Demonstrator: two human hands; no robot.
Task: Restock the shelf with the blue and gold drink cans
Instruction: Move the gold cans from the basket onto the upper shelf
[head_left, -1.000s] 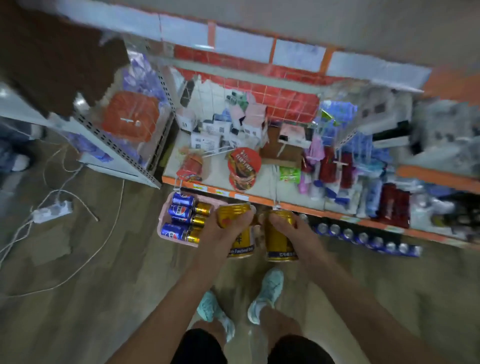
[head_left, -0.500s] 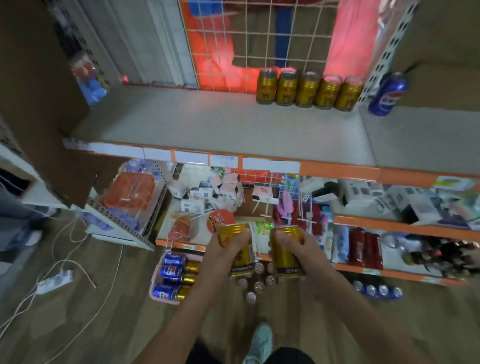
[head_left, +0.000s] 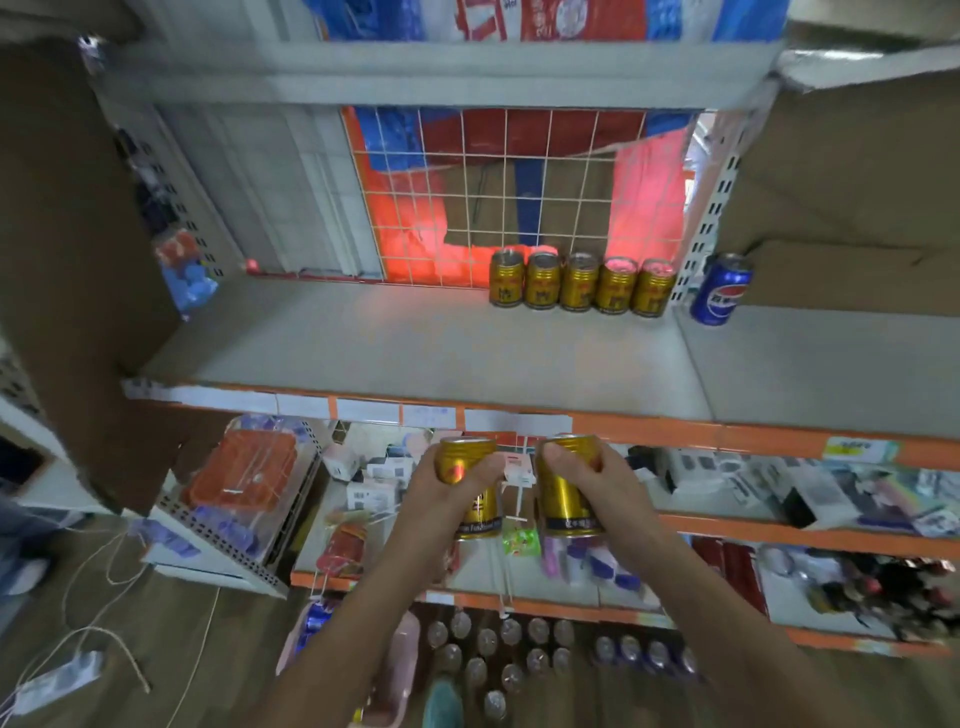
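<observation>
Far left, the cardboard (head_left: 67, 260) walls off the shelf end. Down on the floor the basket (head_left: 408, 654) peeks out behind the left forearm. A second ago it sat right beside the hands, and now it's well below them.

That's the change: both cans have come up from floor level, and the view has swung up with them, so the whole shelf (head_left: 415, 343) opens out in front.

The left hand (head_left: 447, 493) is wrapped round the left can (head_left: 465, 457), thumb across its face, can upright. Just beside it, a small gap between, the right can (head_left: 561, 504) stands upright in the right hand (head_left: 602, 483), fingers curled round its upper half. Both tops are level with the shelf's orange lip and still on the near side, not over the board yet.

Further right and well back, the gold row (head_left: 579, 283) of five stands against the wire grid (head_left: 519, 197). Past the upright, a lone blue can (head_left: 722, 291) stands in the next bay.

So pickup is done and the carry is nearly done. I'd judge the next job is clearing that lip and setting these two down by the row, to its left or in front, where the board lies bare. Mind the lip: a clipped base could tip a can.
</observation>
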